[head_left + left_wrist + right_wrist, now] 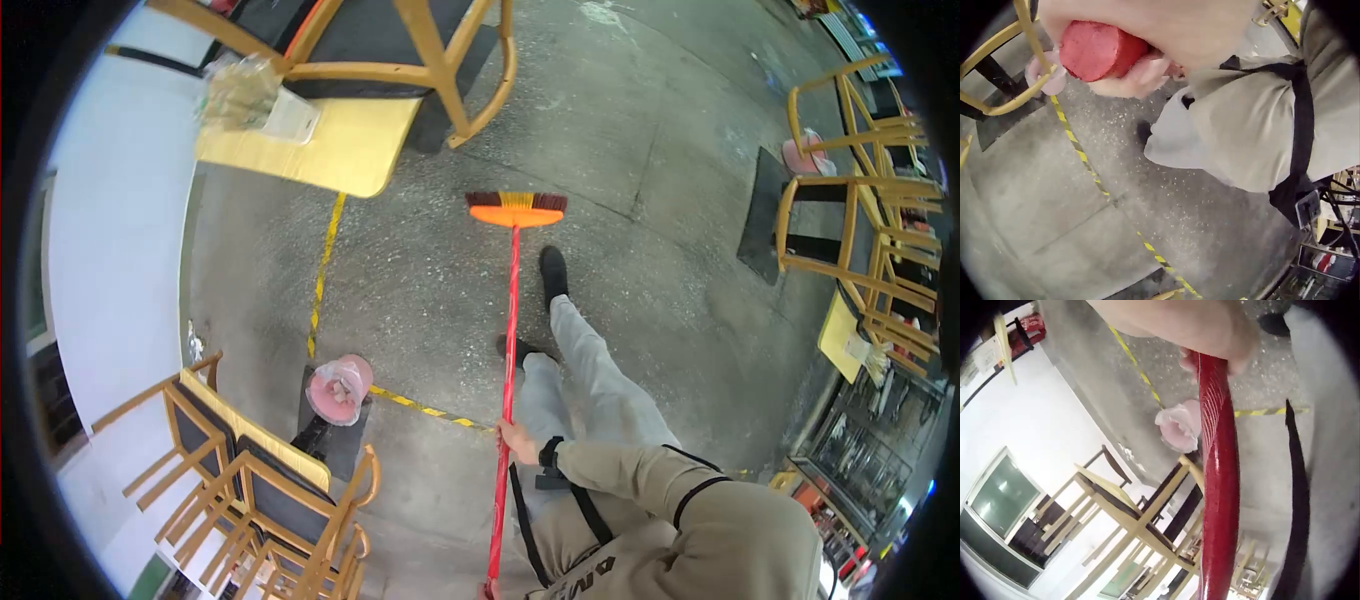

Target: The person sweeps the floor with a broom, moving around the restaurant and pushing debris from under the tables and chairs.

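Observation:
A broom with a red handle and an orange head lies ahead of the feet in the head view, its dark and yellow bristles pointing away on the concrete floor. My right hand grips the handle partway down its length, with a dark band at the wrist. In the right wrist view, that hand curls round the glossy red shaft. At the handle's top end, my left hand holds it, and the round red end sticks out of the fist.
A pink lined bin stands on the left beside yellow-black floor tape. Upturned chairs rest on a table at the upper left. More chairs are at the lower left and others along the right.

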Action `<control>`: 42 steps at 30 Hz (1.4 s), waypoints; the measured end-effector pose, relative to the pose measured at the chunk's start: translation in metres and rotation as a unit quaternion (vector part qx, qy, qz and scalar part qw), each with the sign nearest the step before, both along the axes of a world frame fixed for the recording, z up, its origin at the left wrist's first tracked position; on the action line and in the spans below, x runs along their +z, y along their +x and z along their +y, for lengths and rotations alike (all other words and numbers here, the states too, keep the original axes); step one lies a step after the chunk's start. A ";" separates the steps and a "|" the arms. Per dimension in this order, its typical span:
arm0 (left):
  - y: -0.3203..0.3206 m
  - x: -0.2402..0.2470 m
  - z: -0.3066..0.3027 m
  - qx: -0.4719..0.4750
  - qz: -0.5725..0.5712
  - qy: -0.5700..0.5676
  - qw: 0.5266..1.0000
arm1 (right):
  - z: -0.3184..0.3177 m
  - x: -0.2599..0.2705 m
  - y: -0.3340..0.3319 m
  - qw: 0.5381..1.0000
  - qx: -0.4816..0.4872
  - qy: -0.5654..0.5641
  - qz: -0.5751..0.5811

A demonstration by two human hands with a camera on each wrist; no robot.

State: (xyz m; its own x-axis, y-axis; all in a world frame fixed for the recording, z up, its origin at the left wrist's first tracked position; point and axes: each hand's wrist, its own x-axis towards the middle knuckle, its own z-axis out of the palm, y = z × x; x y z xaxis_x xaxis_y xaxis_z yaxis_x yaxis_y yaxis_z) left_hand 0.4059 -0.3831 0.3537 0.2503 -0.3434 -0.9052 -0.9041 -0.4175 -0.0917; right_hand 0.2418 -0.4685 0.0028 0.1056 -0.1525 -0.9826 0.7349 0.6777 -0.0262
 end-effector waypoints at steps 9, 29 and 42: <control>-0.153 -0.198 -0.186 -0.220 0.160 -0.113 0.956 | -0.127 -0.116 -0.275 0.927 -0.101 -0.158 0.325; -0.149 -0.225 -0.388 -0.475 0.219 -0.084 0.848 | -0.184 -0.156 -0.230 0.896 -0.112 0.002 0.430; 0.153 0.040 -0.511 -0.388 -0.020 -0.060 0.919 | -0.385 0.047 0.217 0.932 -0.337 -0.037 -0.132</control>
State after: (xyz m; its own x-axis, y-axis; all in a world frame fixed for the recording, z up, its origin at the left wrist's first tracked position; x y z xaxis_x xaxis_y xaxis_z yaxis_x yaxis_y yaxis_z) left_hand 0.5590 -0.8940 0.3941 -0.0789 -0.5292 -0.8448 -0.9307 0.3427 -0.1277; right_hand 0.4584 -0.8539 0.0501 0.1970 -0.3379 -0.9204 0.9804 0.0637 0.1864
